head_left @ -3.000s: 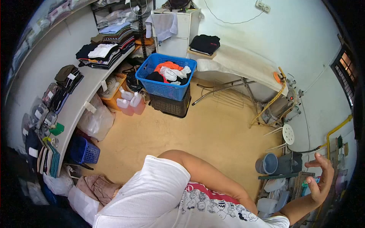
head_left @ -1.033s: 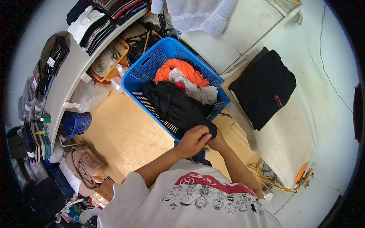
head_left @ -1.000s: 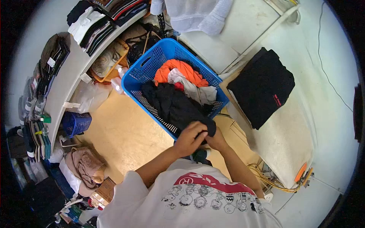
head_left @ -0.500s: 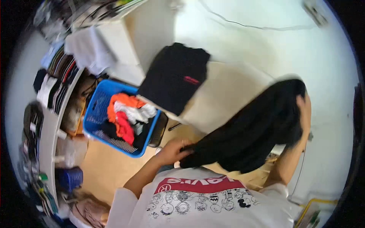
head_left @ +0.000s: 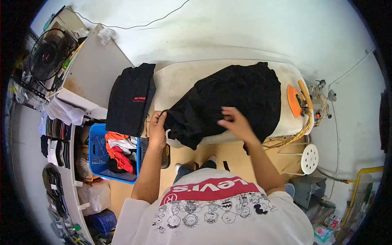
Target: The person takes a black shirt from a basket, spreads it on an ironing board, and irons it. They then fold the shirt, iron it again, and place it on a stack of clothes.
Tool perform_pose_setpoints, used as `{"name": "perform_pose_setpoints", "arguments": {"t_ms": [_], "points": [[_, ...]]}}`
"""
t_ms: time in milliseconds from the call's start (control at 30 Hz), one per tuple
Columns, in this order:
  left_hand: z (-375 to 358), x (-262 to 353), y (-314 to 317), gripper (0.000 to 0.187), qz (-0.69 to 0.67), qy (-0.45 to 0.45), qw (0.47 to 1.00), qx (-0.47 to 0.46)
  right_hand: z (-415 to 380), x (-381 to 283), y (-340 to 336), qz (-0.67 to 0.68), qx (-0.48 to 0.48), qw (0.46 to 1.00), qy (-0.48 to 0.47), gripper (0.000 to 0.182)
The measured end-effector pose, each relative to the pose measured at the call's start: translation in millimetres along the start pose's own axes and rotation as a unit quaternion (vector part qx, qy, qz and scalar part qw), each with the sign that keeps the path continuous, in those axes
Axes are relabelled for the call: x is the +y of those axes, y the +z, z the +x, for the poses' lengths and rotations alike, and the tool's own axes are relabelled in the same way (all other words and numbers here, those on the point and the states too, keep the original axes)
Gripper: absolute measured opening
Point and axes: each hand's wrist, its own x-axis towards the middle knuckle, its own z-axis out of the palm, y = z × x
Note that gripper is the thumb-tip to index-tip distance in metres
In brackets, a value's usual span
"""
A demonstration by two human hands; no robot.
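Left grip: pinching the left edge of the garment.
Right grip: released, fingers loosely bent, over the garment; contact cannot be told.
Garment: black, rumpled, lying across the board, near edge hanging over.
Iron: on the board, right of the garment.

One wide, fisheye view looks forward and steeply down from the person's head, nearest to the white cloth shirt with a red printed band at the bottom, facing the long cream padded ironing board and, beyond, the plain white wall.
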Motion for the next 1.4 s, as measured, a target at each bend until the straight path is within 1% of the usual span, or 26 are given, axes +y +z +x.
{"name": "perform_pose_setpoints", "arguments": {"t_ms": [100,133,200,233,300,367,433,500,533,567,633,700,767,833,900,933,967,1000,1033,1067,1100,1133,1167,1233,1333,1400], "points": [[-8,8,16,0.009,0.050,0.024,0.998,-0.030,17,6,72,-0.002,0.007,0.993,-0.120,0.060],[-12,15,23,0.009,0.042,0.011,0.998,-0.041,19,3,76,0.001,0.010,0.992,-0.123,0.060],[-10,35,27,0.010,0.085,0.044,0.994,-0.052,26,-5,82,0.002,-0.106,0.991,-0.085,0.048],[-8,49,31,0.010,0.123,0.073,0.988,-0.061,30,-21,72,0.002,-0.102,0.991,-0.091,0.048],[-2,82,40,0.009,0.146,0.131,0.979,-0.060,41,-53,30,0.017,-0.060,0.998,-0.008,0.036],[4,120,37,0.009,0.302,0.173,0.929,-0.122,59,-66,-14,0.014,0.034,0.992,-0.123,0.028],[10,152,43,0.013,0.353,0.174,0.905,-0.163,48,-164,-59,-0.037,0.068,0.994,-0.073,0.020],[10,194,59,0.025,0.527,0.263,0.760,-0.277,58,-208,-99,-0.156,-0.011,0.966,-0.204,0.023],[9,213,70,0.034,0.569,0.235,0.742,-0.266,57,-235,-112,-0.210,-0.017,0.954,-0.212,0.022],[19,226,71,0.030,0.593,0.313,0.687,-0.278,53,-260,-124,-0.264,-0.022,0.939,-0.218,0.021],[33,250,80,0.030,0.626,0.449,0.597,-0.224,52,-296,-150,-0.351,0.012,0.889,-0.296,0.021],[36,278,94,0.028,0.678,0.445,0.563,-0.158,51,-327,-177,-0.365,0.068,0.852,-0.368,0.019],[55,299,96,0.029,0.636,0.505,0.573,-0.109,33,-371,-195,-0.434,0.153,0.828,-0.320,0.016],[61,315,100,0.027,0.616,0.521,0.588,-0.064,23,-408,-216,-0.462,0.219,0.772,-0.377,0.012],[90,327,90,0.024,0.693,0.446,0.566,0.017,-15,-449,-203,-0.497,0.387,0.738,-0.242,0.019],[102,326,80,0.023,0.687,0.436,0.581,0.035,-28,-453,-202,-0.526,0.423,0.673,-0.304,0.018],[111,327,71,0.022,0.681,0.424,0.595,0.052,-23,-458,-231,-0.550,0.463,0.635,-0.282,0.016],[114,333,65,0.023,0.674,0.377,0.632,0.066,-29,-456,-246,-0.574,0.484,0.602,-0.272,0.016],[121,337,56,0.021,0.671,0.393,0.624,0.076,-33,-451,-259,-0.597,0.502,0.569,-0.261,0.016],[133,344,46,0.019,0.639,0.392,0.659,0.061,-33,-444,-282,-0.598,0.504,0.567,-0.259,0.016],[144,353,39,0.019,0.606,0.388,0.693,0.048,-29,-435,-308,-0.626,0.482,0.587,-0.174,0.015],[151,362,33,0.018,0.601,0.406,0.688,0.037,-28,-426,-326,-0.649,0.456,0.602,-0.089,0.015],[144,373,36,0.016,0.593,0.379,0.710,0.027,-30,-417,-333,-0.649,0.456,0.602,-0.093,0.015],[125,392,46,0.015,0.554,0.346,0.757,-0.011,-35,-402,-338,-0.395,0.456,0.794,-0.074,0.019],[111,412,63,0.014,0.370,0.260,0.885,-0.112,-44,-396,-341,-0.225,0.448,0.858,-0.110,0.022],[117,422,69,0.016,0.246,0.260,0.918,-0.169,-45,-399,-354,-0.170,0.443,0.869,-0.138,0.022]]}}
